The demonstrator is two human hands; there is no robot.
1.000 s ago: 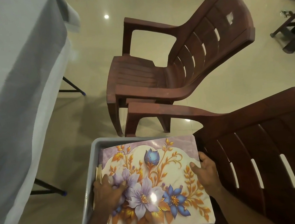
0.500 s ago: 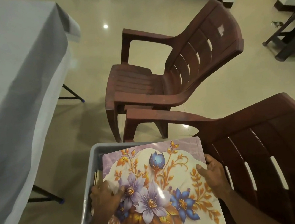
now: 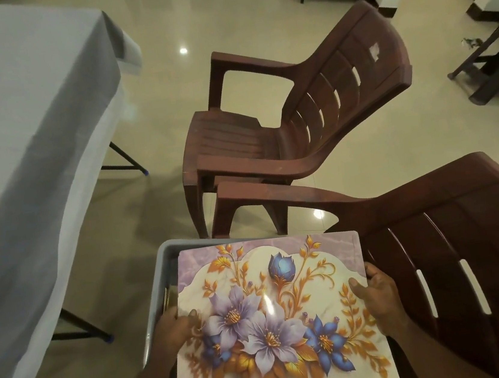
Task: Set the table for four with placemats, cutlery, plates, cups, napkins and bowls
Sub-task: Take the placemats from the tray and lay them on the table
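Gripping a floral placemat [image 3: 276, 317] by its short edges, left hand [image 3: 177, 328] at 9 o'clock and right hand [image 3: 377, 294] at 3 o'clock, thumbs on top, fingers curled beneath; placemat over a grey bin [image 3: 159, 281]; draped table [image 3: 15, 139] at 10 o'clock, brown chairs [image 3: 295, 114] at 12 and 3 o'clock

The placemat [image 3: 276, 311] is held over the tub [image 3: 159, 281], covering most of it. It is gripped at its left edge by the left hand [image 3: 174, 327] and at its right edge by the right hand [image 3: 377, 295]. Left of the tub, the table [image 3: 15, 139] is placed. Beyond the tub the far chair [image 3: 281, 128] is set, and the near chair [image 3: 437, 244] is found at the tub's right.
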